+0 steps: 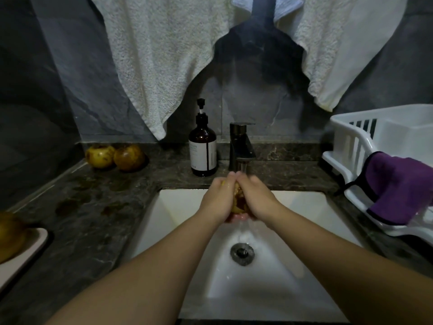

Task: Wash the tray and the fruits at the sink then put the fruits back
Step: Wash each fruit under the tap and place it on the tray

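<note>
**Fruit cupped under the running tap**

Both forearms reach in from the bottom edge and meet over the white sink [178,207]. Between the palms sits a yellow-brown fruit [239,202], mostly hidden, with only a mottled strip showing. The left hand [219,200] wraps its 9 o'clock side and the right hand [257,200] its 3 o'clock side, both closed around it, fingertips touching at the top just under the faucet [241,148] spout. Water falls from below the hands to the drain [242,253], at 6 o'clock from the fruit.

Outward from there: a brown pump bottle [203,148] stands on the dark marble counter [93,219] at about 11 o'clock from the hands, just beside the faucet. Two more fruits [114,156] sit touching each other in the far corner at 10 o'clock. At 8 o'clock, cut by the frame edge, a pale tray [35,245] holds another fruit [9,233] (blurred, only partly seen). At 3 o'clock a white dish rack [351,141] carries a purple cloth [403,184] draped over its rim. White towels [164,66] hang on the wall at 12 o'clock.
</note>
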Tool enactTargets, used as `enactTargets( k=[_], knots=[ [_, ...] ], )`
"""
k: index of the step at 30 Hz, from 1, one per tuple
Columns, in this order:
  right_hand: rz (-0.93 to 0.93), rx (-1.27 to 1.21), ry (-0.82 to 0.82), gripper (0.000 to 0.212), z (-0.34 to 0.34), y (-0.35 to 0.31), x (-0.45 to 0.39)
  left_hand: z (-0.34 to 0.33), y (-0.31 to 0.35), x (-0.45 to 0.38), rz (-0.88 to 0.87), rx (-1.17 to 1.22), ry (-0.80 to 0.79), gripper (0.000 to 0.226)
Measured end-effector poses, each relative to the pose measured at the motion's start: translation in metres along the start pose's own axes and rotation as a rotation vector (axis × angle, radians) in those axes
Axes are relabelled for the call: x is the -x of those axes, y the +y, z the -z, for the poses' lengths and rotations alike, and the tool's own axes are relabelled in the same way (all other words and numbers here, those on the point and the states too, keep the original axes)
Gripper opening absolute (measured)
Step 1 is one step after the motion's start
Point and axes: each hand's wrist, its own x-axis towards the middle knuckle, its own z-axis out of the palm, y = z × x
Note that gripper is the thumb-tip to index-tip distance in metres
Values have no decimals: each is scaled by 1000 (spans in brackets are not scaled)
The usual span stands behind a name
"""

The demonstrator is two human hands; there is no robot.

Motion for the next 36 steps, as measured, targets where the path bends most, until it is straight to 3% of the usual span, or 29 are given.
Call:
enactTargets(
  k=[3,6,10,14,18,22,25,29,33,36],
  knots=[
    [111,139,-16,41,3,7,-1,3,0,0,94,7,-107,60],
    [-7,-25,-114,40,3,5,1,6,-3,-5,52,-111,5,64],
    [132,129,-71,43,6,2,-2,11,-2,-4,256,149,-134,65],
    [-60,7,-130,46,4,3,-1,6,-8,-9,171,99,-66,50],
    [136,228,-45,38,5,10,-6,7,-7,-5,261,166,-143,60],
    [-3,78,-86,46,5,3,-1,4,-6,-6,170,79,-62,58],
    [185,305,-5,41,5,6,0,7,-6,-2,290,178,-153,63],
    [16,124,-69,50,8,1,1,5,-3,-2,162,146,-89,47],
    [211,325,-50,45,10,8,2,7,-3,4,353,196,-217,65],
    [86,151,-125,57,11,5,6,8,-2,2,287,225,-152,56]
  ],
)
